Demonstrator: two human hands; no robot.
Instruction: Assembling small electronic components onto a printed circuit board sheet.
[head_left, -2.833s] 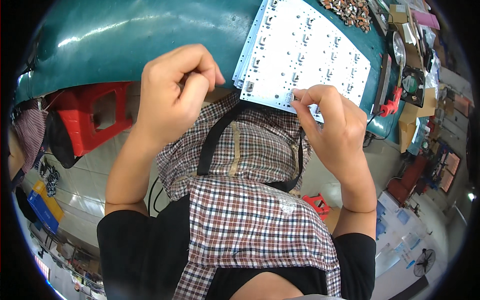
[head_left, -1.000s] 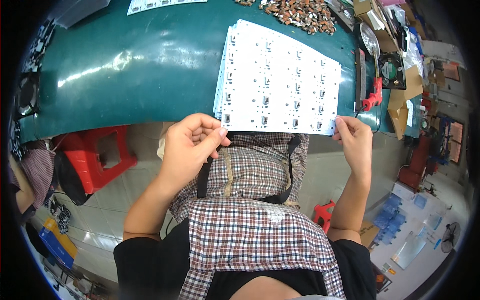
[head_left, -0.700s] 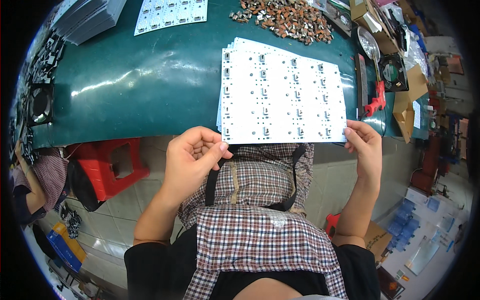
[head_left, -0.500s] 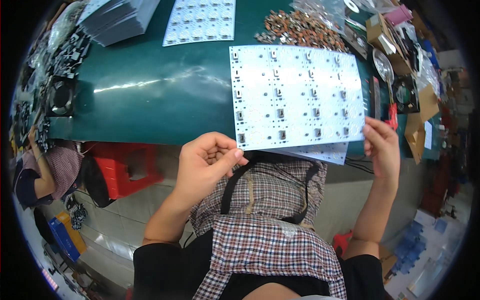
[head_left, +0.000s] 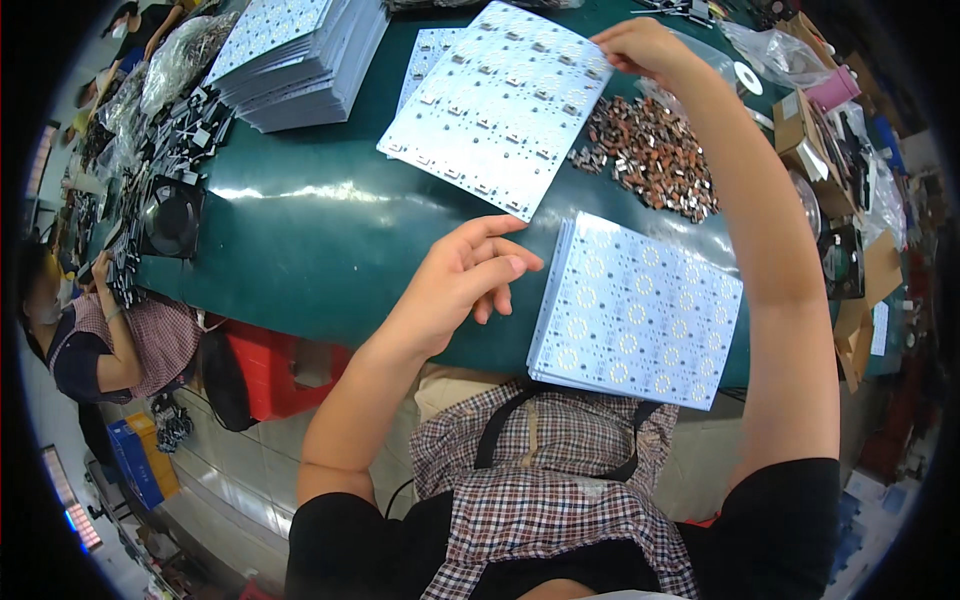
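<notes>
My right hand (head_left: 640, 48) reaches far over the bench and pinches the upper right corner of a white circuit board panel (head_left: 500, 105). Small switches sit in rows on that panel, which is tilted over another panel (head_left: 424, 62) lying behind it. Below its lower corner, my left hand (head_left: 470, 275) is held with fingers apart and nothing in it. Close to my body lies a short stack of panels (head_left: 635, 310) printed with rings of pads, without switches on the top one. A loose pile of small brown and silver switches (head_left: 655, 155) is to the right of the raised panel.
A tall stack of panels (head_left: 300, 75) stands at the back left of the green bench (head_left: 290, 250). Dark loose parts and a black fan (head_left: 172, 217) line the left end. Cardboard boxes (head_left: 805, 135) crowd the right. A co-worker (head_left: 105, 335) sits at left, by a red stool (head_left: 275, 370).
My right hand has carried the switch-fitted panel forward and left, away from my body. My left hand has let go of its corner. The short stack beneath is now uncovered. The view has shifted.
</notes>
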